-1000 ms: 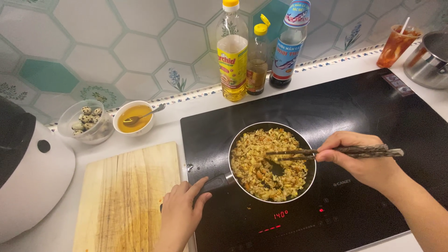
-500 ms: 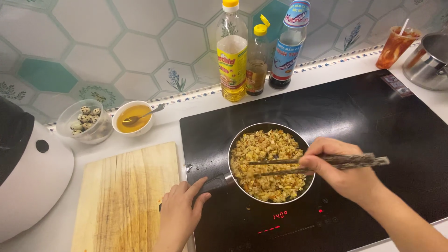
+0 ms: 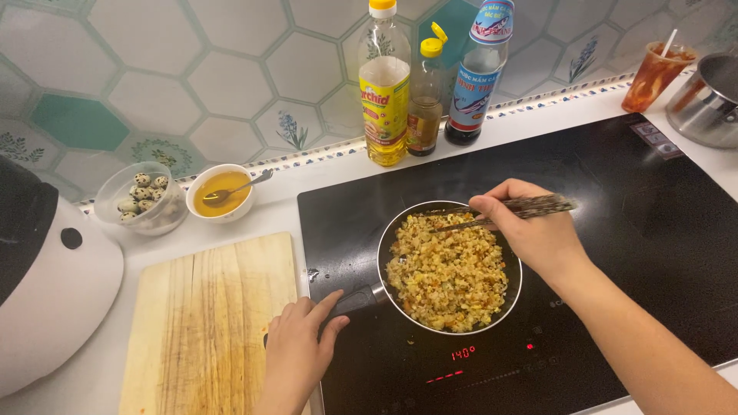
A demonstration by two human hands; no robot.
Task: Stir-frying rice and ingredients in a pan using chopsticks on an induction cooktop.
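**A:** What is nearest the camera?

**B:** The left hand [image 3: 296, 357], at the bottom edge. Its fingers are curled together around the dark handle [image 3: 352, 300] of the frying pan [image 3: 503, 303], thumb lying along the top, with the heel of the hand over the corner of the wooden cutting board [image 3: 204, 323].

**A:** And the pan itself?

**B:** It sits on the black induction cooktop [image 3: 630, 230], just above the red lit display [image 3: 461, 354]. It is full of yellow fried rice [image 3: 446, 273], spread across the whole base.

**A:** The other hand?

**B:** The right hand [image 3: 530, 230] hovers over the pan's far right rim. Its fingers are pinched shut on a pair of dark chopsticks [image 3: 507, 211], held almost level, tips over the rice at the far side of the pan.

**A:** Further back?

**B:** To the left, a white appliance [image 3: 46, 300]. Beyond the board, a clear bowl of speckled quail eggs [image 3: 142, 196] beside a small white bowl of yellow liquid [image 3: 223, 192] with a spoon in it. Against the tiled wall stand three bottles [image 3: 427, 84]. In the far right corner are a plastic cup of reddish drink [image 3: 653, 77] and a steel pot [image 3: 707, 100].
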